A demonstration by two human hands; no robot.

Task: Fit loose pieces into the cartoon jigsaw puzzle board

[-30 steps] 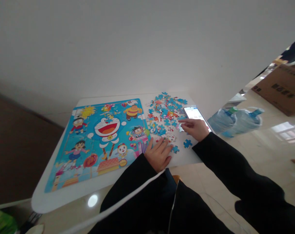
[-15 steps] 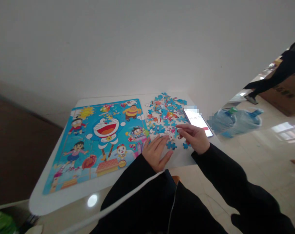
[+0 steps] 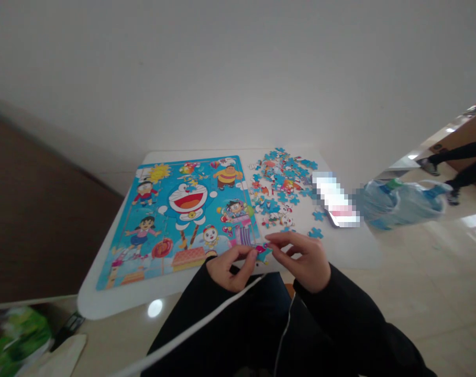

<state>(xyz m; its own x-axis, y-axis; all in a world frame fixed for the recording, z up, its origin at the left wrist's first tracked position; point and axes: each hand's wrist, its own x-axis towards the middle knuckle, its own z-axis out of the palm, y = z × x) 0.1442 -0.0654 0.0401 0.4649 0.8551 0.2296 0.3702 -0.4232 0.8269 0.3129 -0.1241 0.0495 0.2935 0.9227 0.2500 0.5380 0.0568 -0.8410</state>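
The left hand and right hand pinch a piece, perhaps two, between them at the table's near edge. Both have drawn back from the pile, so picking seems to give way to fitting. The picture lies left, the phone right.

A phone lies on the table. Bottles stand on the floor, near a person's legs and box.
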